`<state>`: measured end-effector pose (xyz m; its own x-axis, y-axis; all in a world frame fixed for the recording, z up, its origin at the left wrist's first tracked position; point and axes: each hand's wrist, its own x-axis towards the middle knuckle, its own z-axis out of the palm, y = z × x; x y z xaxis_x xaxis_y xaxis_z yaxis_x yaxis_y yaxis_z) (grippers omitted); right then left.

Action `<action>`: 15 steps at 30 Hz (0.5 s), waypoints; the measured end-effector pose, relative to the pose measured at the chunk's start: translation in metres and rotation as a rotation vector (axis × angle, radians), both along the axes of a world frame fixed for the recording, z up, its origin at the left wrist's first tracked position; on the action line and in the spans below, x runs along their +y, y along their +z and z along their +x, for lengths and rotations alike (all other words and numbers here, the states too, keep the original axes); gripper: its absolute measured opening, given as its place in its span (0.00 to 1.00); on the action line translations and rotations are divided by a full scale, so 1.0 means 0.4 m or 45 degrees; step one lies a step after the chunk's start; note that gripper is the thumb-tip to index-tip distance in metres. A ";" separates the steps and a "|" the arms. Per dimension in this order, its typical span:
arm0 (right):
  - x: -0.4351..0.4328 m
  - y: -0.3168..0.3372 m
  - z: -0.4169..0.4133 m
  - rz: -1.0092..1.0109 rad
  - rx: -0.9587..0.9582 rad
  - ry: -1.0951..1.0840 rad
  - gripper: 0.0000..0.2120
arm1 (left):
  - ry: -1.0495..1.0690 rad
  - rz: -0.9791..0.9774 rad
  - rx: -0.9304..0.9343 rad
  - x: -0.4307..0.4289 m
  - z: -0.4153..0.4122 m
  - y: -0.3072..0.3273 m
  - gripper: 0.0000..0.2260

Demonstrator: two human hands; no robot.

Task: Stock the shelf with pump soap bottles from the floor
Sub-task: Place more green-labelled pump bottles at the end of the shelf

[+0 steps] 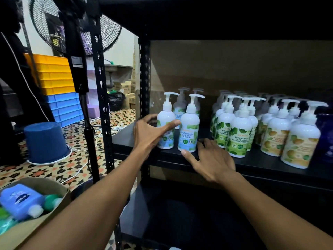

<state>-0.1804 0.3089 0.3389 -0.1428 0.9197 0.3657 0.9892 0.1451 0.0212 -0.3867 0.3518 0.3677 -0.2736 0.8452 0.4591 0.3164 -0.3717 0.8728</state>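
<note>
Hands: left hand point(149, 136) curled round mint bottle point(165, 114); right hand point(214, 159) spread on shelf point(255, 166), thumb at neighbouring bottle point(188, 130).

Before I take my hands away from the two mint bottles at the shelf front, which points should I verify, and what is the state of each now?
1. The left Cool Mint bottle stands upright on the shelf: ok.
2. The front Cool Mint bottle stands upright, label facing out: ok.
3. The left hand grips the left bottle: ok.
4. The right hand rests at the front bottle's base, fingers straight: ok.
5. Free gap to the green-leaf bottles: ok.
6. Front bottle's base fully behind the shelf edge: cannot tell, the thumb covers it.
</note>
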 end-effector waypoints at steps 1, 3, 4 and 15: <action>0.000 0.000 0.000 0.001 -0.003 -0.002 0.43 | -0.038 -0.011 0.012 0.002 -0.010 -0.003 0.44; 0.000 -0.001 0.001 -0.005 -0.008 -0.008 0.43 | -0.162 -0.061 0.082 -0.002 -0.032 -0.008 0.45; -0.001 -0.001 0.002 -0.007 -0.013 -0.009 0.43 | -0.228 -0.089 0.125 -0.010 -0.040 -0.007 0.43; -0.002 0.005 -0.003 -0.033 -0.021 -0.025 0.44 | -0.412 -0.196 0.160 0.010 -0.079 -0.014 0.35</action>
